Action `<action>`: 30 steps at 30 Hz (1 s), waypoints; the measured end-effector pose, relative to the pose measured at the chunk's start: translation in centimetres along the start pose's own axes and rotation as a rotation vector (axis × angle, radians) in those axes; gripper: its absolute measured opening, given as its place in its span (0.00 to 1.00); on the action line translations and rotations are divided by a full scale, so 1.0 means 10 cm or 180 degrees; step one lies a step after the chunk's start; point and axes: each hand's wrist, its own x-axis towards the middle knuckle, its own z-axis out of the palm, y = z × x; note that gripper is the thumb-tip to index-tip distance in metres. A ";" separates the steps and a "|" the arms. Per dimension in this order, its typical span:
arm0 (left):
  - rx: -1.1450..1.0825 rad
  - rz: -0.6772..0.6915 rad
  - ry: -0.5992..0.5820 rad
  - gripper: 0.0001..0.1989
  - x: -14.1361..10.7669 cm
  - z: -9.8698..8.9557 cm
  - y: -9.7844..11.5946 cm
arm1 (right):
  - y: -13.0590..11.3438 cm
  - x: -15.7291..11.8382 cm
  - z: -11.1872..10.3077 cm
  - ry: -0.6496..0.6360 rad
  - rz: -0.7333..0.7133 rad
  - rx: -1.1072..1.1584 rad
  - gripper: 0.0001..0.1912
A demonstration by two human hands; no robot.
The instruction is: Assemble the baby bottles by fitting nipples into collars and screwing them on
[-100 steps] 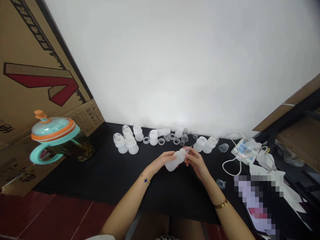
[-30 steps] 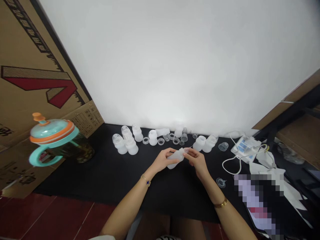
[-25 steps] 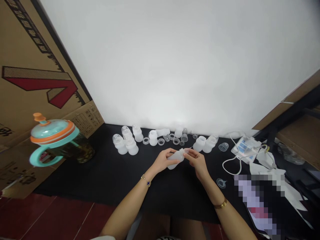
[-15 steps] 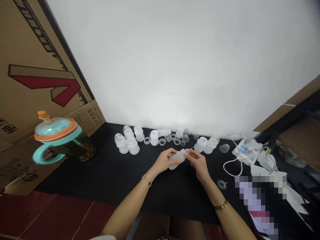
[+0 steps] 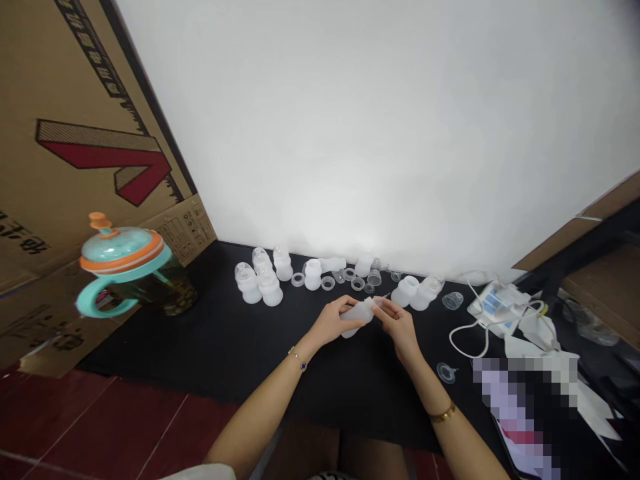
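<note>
My left hand [image 5: 330, 323] is wrapped round a white frosted baby bottle [image 5: 358, 312], tilted above the black table with its neck to the right. The fingers of my right hand [image 5: 401, 324] pinch a small clear piece [image 5: 377, 302] at the bottle's mouth. Those fingers partly hide the piece, so I cannot tell its exact kind. Beyond my right hand lies a pair of similar bottles, one an open bottle [image 5: 406, 291] and the other a bottle with a clear cap [image 5: 429, 293]. Clear collar rings [image 5: 328, 283] and a clear cap [image 5: 374, 277] lie behind my hands.
Several capped bottles [image 5: 271, 288] stand at the left. A large pitcher [image 5: 125, 263] is beside a cardboard box [image 5: 60, 180]. On the right are a loose clear cap [image 5: 453, 301], a clear silicone nipple [image 5: 447, 373], a cabled white device [image 5: 487, 307] and a phone [image 5: 515, 427].
The camera view has shifted slightly, so the surroundings sit a little farther right. Both hands keep nearly the same hold, with only a slight shift of the right fingers at the bottle's mouth.
</note>
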 end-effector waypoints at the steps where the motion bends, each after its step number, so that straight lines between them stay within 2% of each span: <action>1: 0.0035 0.0006 0.0029 0.22 0.00 0.00 0.00 | 0.00 0.01 0.00 -0.0019 -0.0025 -0.0012 0.24; 5: -0.0017 -0.0051 0.0092 0.24 0.01 0.02 -0.02 | 0.01 0.02 0.00 -0.0128 -0.0086 -0.0007 0.26; 11: -0.0650 -0.0268 0.0155 0.28 0.06 0.00 -0.04 | 0.05 0.04 0.00 -0.0354 0.0044 0.0080 0.34; 15: -0.1118 -0.0421 0.0250 0.30 0.07 -0.04 -0.01 | 0.10 0.04 0.00 -0.0663 0.0052 -0.0167 0.29; 19: -0.1182 -0.0458 0.0231 0.30 0.06 -0.05 -0.01 | 0.17 0.05 0.00 -0.0934 -0.0056 -0.0463 0.24; 23: -0.1102 -0.0431 0.0190 0.31 0.06 -0.03 -0.03 | 0.18 0.06 0.00 -0.0916 -0.0069 -0.0625 0.24; 30: -0.1131 -0.0565 0.0236 0.27 0.06 -0.03 0.00 | 0.11 0.03 0.02 -0.0815 0.0070 -0.0491 0.25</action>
